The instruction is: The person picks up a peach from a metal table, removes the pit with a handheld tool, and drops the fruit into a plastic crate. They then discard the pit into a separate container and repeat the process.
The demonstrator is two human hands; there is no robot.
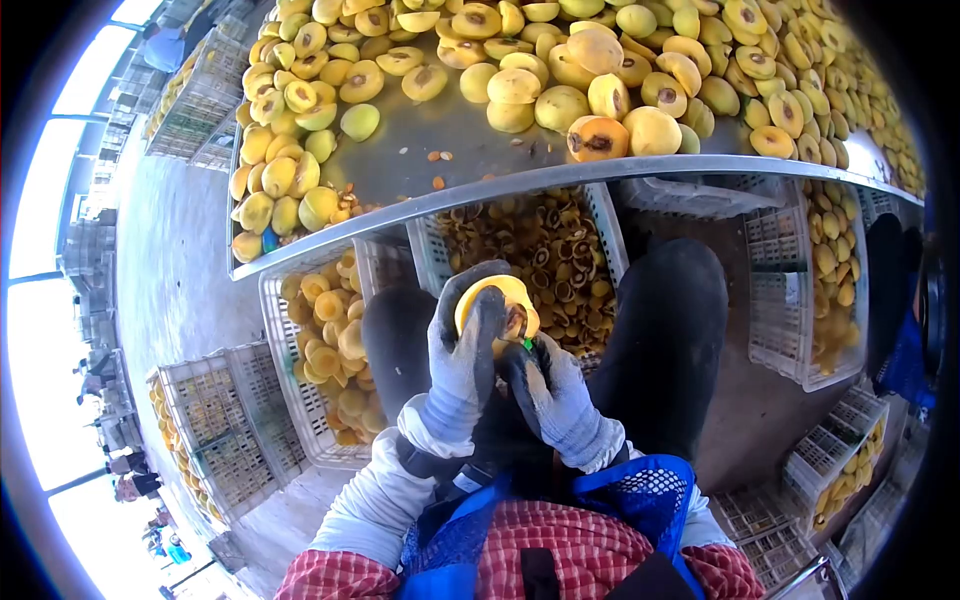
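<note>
Between knit-gloved hands [500,375], smooth halved fruit [497,303]

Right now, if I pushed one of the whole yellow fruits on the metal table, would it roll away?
Probably. The whole fruit looks round, and the metal table looks smooth, maybe wet, so it may slide too. The raised rim would likely stop it.

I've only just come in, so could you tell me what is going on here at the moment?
A seated person in grey gloves is working on yellow fruit. The left hand grips a halved fruit while the right hand presses a small green-handled tool against its cut face. Ahead, a metal table is heaped with whole and halved fruit. Below its edge, one white crate holds pits and scraps; another crate to the left holds yellow halves.
</note>
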